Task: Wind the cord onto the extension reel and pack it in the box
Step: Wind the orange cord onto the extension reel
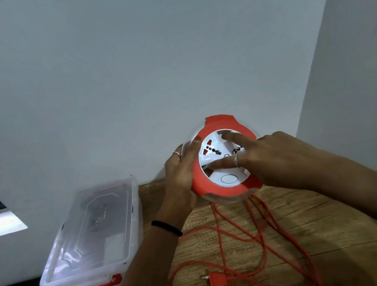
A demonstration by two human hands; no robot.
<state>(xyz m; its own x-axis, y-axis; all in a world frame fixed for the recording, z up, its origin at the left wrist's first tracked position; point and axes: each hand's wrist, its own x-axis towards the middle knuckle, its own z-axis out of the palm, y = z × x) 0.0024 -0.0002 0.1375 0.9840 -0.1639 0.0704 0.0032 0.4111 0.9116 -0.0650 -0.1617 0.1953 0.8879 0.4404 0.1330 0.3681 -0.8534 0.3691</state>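
Note:
A round extension reel (pixel 224 188) with an orange rim and white socket face is held tilted above the table. My left hand (pixel 180 176) grips its left edge. My right hand (pixel 268 155) lies across the white face, fingers spread and pressed on it. The orange cord (pixel 257 228) hangs from the reel's underside and lies in loose loops on the wooden table (pixel 304 211). Its orange two-pin plug (pixel 217 282) rests near the front edge. A clear plastic box (pixel 93 234) with its lid on and an orange latch stands at the left.
A pale wall rises right behind the table, with a corner to the right. A window sill shows at far left. The box sits at the table's left edge, above dark floor.

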